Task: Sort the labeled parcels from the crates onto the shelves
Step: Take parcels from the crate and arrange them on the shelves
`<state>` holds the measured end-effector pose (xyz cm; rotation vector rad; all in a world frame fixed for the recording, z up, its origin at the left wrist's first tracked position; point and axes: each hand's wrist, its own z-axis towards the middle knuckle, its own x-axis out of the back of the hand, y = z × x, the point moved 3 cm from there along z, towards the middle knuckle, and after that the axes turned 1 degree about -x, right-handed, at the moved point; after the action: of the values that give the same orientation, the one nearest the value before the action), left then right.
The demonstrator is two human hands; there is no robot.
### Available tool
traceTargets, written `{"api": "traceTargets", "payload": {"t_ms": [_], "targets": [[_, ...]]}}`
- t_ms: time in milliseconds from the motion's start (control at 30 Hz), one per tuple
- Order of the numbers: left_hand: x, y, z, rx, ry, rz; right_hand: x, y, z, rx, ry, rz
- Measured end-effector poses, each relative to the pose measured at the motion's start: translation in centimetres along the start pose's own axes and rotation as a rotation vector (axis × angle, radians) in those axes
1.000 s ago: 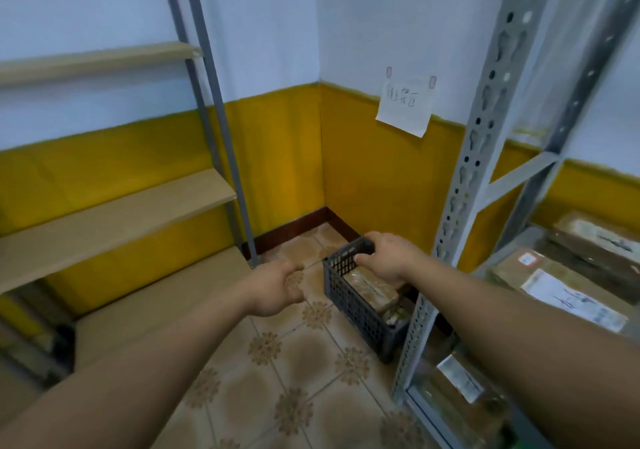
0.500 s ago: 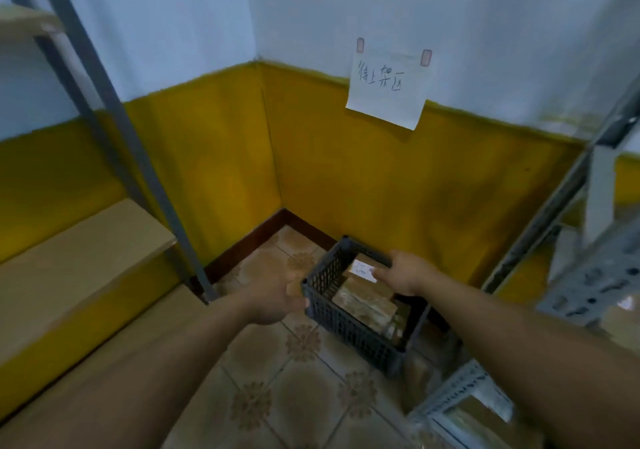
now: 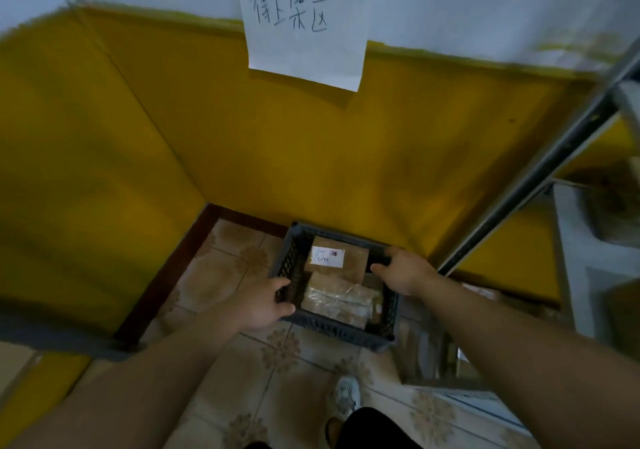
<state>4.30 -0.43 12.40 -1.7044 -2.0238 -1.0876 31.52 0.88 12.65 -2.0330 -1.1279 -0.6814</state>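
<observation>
Crate (image 3: 332, 327): dark slatted plastic, on the tiled floor (image 3: 221, 275) in the corner, close against the yellow wall, under the handwritten paper sign (image 3: 304, 26).
Parcels: both inside the crate; brown labelled parcel (image 3: 353, 261) at the far end with its white label facing up, plastic-wrapped parcel (image 3: 337, 299) at the near end.
Left hand (image 3: 263, 301): gripping the crate's left rim, thumb and fingers curled over the edge.
Right hand (image 3: 405, 272): gripping the right rim near the far corner, fingers wrapped over the top edge.
Step in hand: probably taking hold of the whole crate at both sides; no parcel picked out yet.
Next move: likely a level, two-handed lift or pull out of the corner, keeping the loose parcels from sliding.
Watch for: metal shelf upright (image 3: 540, 178) just to the right of the crate, and a shoe (image 3: 346, 393) near its front wall.
Shelf contents at right: too blurred to read.
</observation>
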Motion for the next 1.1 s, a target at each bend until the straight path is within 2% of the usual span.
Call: {"api": "traceTargets", "payload": {"t_ms": [133,233,433,567,667,800,933,1100], "targets": [[-0.3,-3.0,6.3,0.065,-0.097,-0.007,-3.5,0.5,5.0,-0.068,-0.046,0.087],[-1.3,-5.0,11.2,0.086,-0.158,0.02,-7.2,1.9,9.3,-0.132,-0.022,0.155],[-5.8,-9.2,23.8,0.111,-0.242,-0.037,-15.5,5.6,19.4,-0.277,-0.017,0.293],[-10.7,-11.6,32.0,0.123,-0.204,-0.147,-22.0,8.9,26.0,-0.319,-0.083,0.282],[-14.6,-13.1,36.8,0.126,-0.143,-0.188,-25.8,10.8,30.4,-0.356,-0.056,0.271],[-19.3,-14.3,40.6,0.188,-0.107,-0.241,-29.4,13.0,34.4,-0.436,-0.015,0.329],[-22.4,-13.9,42.0,0.232,-0.121,-0.374,-31.6,13.9,35.5,-0.572,0.035,0.746],[-22.2,-13.7,41.4,0.231,-0.088,-0.529,-30.9,13.5,34.6,-0.596,0.059,0.8]]}}
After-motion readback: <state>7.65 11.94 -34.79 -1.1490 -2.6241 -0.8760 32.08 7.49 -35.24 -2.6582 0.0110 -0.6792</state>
